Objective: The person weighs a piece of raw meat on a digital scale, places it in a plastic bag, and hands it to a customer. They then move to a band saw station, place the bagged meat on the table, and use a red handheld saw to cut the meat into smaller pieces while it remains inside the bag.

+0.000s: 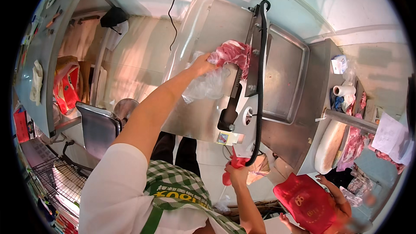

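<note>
My left hand (205,66) grips one end of a piece of raw red meat (232,53) on a steel work table (185,117). The meat's other end reaches under the dark metal cutting arm (255,52) of a hinged cutter, beside its toothed edge. My right hand (236,171) is closed around the cutter's red handle (240,161) near the table's front edge. A black corrugated cable runs along the arm to this handle. Clear plastic bags (208,84) lie crumpled below my left hand, partly hidden by my forearm.
Right of the cutter lies a steel tray (286,74). Farther right, a counter holds a white cutting block (330,146), raw meat (352,144) and a plastic roll (344,90). A person in red (305,201) is at the lower right. A steel-backed chair (99,130) stands left.
</note>
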Demonstrator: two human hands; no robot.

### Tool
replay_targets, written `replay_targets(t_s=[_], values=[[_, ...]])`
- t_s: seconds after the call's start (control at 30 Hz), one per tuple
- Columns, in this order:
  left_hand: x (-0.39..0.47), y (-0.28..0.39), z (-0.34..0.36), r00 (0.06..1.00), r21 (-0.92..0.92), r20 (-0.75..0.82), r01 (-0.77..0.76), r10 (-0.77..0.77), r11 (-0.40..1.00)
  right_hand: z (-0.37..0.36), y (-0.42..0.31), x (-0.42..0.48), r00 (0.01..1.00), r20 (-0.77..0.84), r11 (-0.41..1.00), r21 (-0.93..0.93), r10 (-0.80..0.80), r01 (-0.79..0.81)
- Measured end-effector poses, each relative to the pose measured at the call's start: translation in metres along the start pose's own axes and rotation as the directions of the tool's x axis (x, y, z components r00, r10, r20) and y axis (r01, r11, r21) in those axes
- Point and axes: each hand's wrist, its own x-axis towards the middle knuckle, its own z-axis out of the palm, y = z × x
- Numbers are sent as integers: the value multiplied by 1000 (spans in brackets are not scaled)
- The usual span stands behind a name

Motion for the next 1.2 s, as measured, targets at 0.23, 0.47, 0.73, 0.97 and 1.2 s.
replay_targets(t_s=[0.23, 0.47, 0.73, 0.97, 1.2], values=[[-10, 20, -5, 991, -83, -56, 115, -120, 990, -28, -128, -51, 991, 133, 999, 17, 31, -34], [-3, 14, -4, 995, -228, 20, 99, -97, 969, -46, -242, -84, 989, 143, 999, 24, 44, -48], [5, 33, 5, 998, -96, -50, -37, 32, 995, -51, -326, -99, 993, 87, 997, -11, 78, -77], [35, 10, -10, 958, 447, 60, -276, 279, 851, -46, -305, -97, 994, 71, 996, 33, 82, -85], [37, 11, 9, 883, 544, 167, -454, 439, 705, -28, -176, -65, 989, 103, 988, 94, 110, -120]])
